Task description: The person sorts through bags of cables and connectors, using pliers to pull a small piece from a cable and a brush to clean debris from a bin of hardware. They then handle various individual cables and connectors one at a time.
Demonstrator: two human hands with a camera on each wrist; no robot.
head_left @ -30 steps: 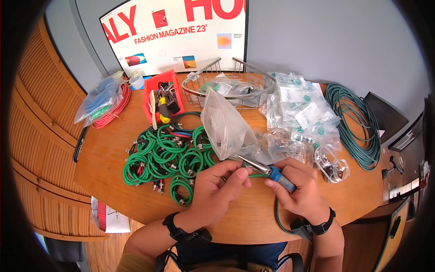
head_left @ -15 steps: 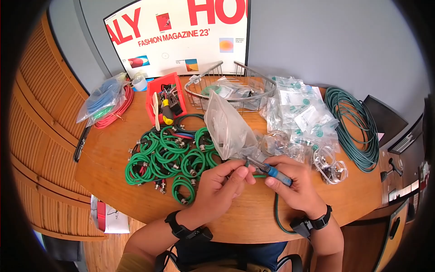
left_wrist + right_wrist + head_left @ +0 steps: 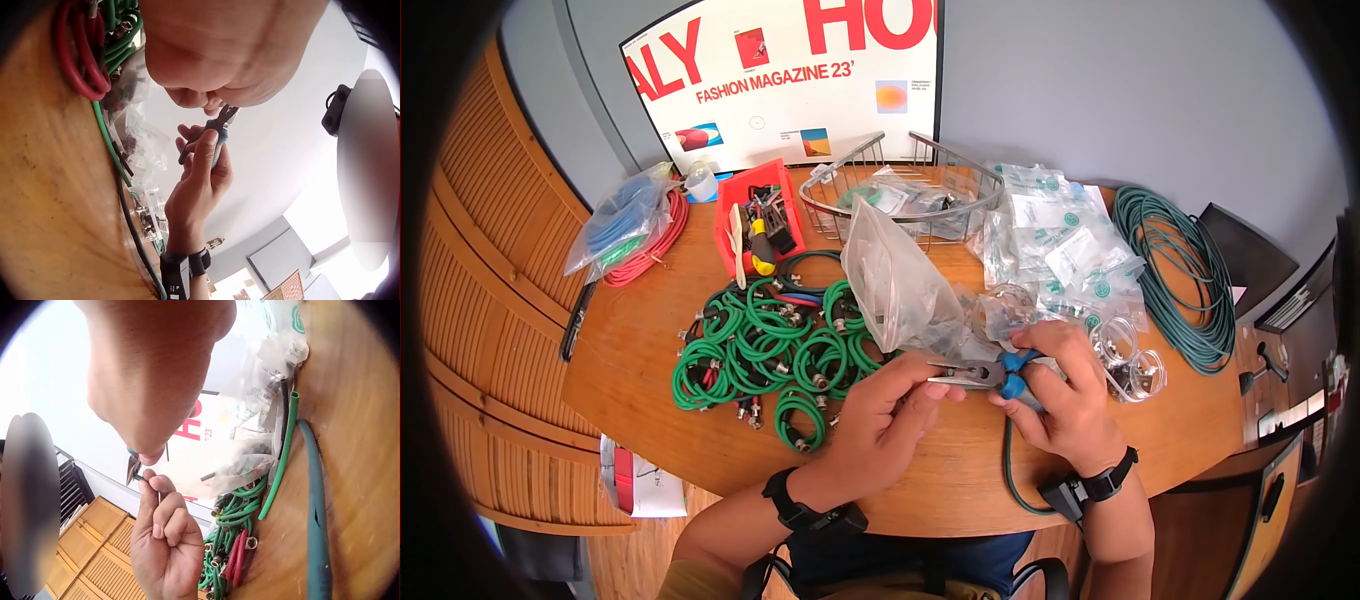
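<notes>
My right hand [image 3: 1075, 400] holds a pair of pliers [image 3: 980, 374] with blue handles. The handles are spread, and the metal nose points left toward my other hand. With thumb and forefinger, my left hand [image 3: 875, 425] pinches a thin dark green piece of cable [image 3: 139, 478], mostly hidden by the fingers. The plier tips are right at those fingertips, seen also in the left wrist view, where the pliers [image 3: 220, 120] show under the left hand. Below the hands lie a cut green tube [image 3: 281, 456] and a thicker dark green cable [image 3: 317, 519] on the tabletop.
Coiled green cables [image 3: 765, 345] with metal connectors lie to the left. A clear plastic bag [image 3: 895, 285] stands just beyond the hands. Behind are a red tool bin [image 3: 722, 235] and a wire basket [image 3: 810, 190]; packets [image 3: 1065, 245] and a large cable coil [image 3: 1175, 290] lie right.
The pliers have rolled in my right hand so their flat side shows, and the handles have spread apart. Their nose now lies more level beside the left fingertips, which stay pinched.
</notes>
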